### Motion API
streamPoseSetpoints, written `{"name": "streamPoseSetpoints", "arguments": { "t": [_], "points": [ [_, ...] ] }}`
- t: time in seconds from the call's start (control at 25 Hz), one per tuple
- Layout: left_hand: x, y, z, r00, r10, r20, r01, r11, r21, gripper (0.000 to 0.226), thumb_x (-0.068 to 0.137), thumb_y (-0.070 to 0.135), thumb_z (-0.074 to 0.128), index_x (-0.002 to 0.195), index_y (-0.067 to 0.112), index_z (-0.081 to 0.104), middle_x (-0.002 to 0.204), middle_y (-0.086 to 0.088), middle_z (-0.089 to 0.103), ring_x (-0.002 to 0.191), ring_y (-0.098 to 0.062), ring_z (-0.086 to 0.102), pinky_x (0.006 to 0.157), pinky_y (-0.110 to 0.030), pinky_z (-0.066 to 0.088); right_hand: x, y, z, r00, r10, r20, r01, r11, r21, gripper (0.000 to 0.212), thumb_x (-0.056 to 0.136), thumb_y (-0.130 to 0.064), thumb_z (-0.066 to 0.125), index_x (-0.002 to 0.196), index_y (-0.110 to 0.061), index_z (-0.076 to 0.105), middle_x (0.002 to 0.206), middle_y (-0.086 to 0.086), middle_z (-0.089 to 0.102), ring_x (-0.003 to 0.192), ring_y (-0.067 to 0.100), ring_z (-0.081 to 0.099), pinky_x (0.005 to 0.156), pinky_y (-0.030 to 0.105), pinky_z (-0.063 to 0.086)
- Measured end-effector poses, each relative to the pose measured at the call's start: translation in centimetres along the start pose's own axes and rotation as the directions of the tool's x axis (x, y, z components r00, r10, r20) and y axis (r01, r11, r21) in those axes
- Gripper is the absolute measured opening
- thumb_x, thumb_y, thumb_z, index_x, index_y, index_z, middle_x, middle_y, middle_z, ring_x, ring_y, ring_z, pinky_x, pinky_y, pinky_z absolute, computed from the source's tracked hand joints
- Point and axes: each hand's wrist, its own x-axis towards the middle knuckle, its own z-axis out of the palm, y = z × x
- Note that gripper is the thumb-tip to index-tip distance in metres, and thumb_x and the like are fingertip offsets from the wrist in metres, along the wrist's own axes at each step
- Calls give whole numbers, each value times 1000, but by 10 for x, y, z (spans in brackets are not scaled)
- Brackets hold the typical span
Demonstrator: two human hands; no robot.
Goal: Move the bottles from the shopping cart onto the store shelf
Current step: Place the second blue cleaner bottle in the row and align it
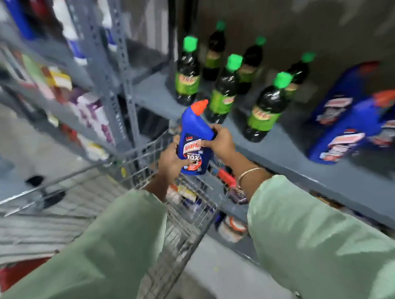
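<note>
Above the wire cart (147, 172), left hand (169, 161) and right hand (218, 141) both grip a blue bottle (195, 140) near the grey shelf (283, 149).

Grey metal racking (121, 68) with perforated uprights stood over a pale, smooth floor (20, 145). Behind it rose a mottled grey-brown wall (299, 18) — patchy, dimly lit — and blurred boxed goods (58, 83) filled the left-hand bays.
</note>
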Motion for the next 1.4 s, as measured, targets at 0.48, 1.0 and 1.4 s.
{"name": "streamPoseSetpoints", "arguments": {
  "t": [0.48, 1.0, 1.4],
  "points": [
    [-125, 212, 171, 919, 349, 182, -377, 914, 149, 52, 59, 14, 82, 105, 2, 62, 107, -20, 69, 97, -32, 65, 82, -42, 50, -99, 26, -260, 899, -107, -425, 65, 992, -111, 52, 55, 0, 81, 103, 1, 60, 100, 19, 67, 83, 18, 52, 86, 43, 47],
    [-161, 268, 368, 866, 422, 268, -457, 886, 81, 49, 61, 4, 79, 104, -1, 57, 108, -19, 66, 96, -32, 64, 84, -41, 53, -124, 125, -432, 877, -36, -480, -48, 986, -160, 65, 61, -1, 78, 122, -5, 56, 120, 17, 64, 111, 29, 59, 99, 34, 44],
    [-136, 252, 369, 825, 362, 433, -445, 889, 105, 45, 63, 4, 78, 104, -3, 61, 105, -20, 70, 95, -32, 66, 86, -47, 55, -126, 182, -408, 900, 204, -386, -148, 974, 169, 56, 65, 9, 75, 116, 7, 52, 113, 20, 63, 98, 27, 59, 79, 23, 56]
  ]
}}
